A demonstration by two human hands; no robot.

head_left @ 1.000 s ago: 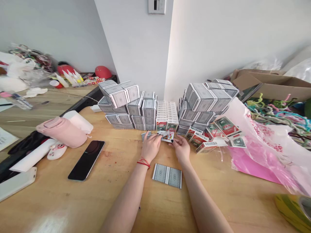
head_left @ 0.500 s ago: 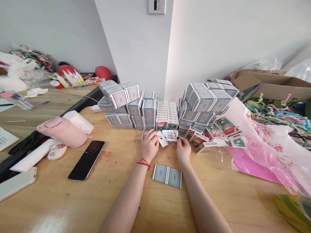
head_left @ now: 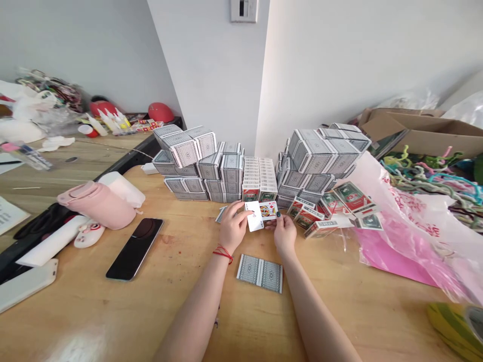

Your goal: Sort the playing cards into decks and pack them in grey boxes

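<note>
My left hand [head_left: 233, 226] pinches a white playing card [head_left: 254, 221] held upright, face toward me. Behind its right edge, a face card with a red diamond [head_left: 268, 209] lies sideways in the grip of my right hand [head_left: 284, 230], thumb on its front. The two cards overlap. Nearer to me, two patterned card backs [head_left: 259, 273] lie side by side on the wooden table. Past my left fingertips, part of another grey-backed card [head_left: 221, 215] shows on the table.
Blocks built of grey-backed cards stand at left [head_left: 204, 166] and right [head_left: 320, 161], with rows of card boxes [head_left: 260, 176] between. Loose card boxes [head_left: 309, 216] lie right of my right hand. A phone [head_left: 135, 249], a pink bottle [head_left: 100, 205] and a tape roll [head_left: 456, 327] are around.
My left hand has shifted slightly right. Its card has turned from slanted to nearly upright and now covers the left part of the face card in my right hand.
</note>
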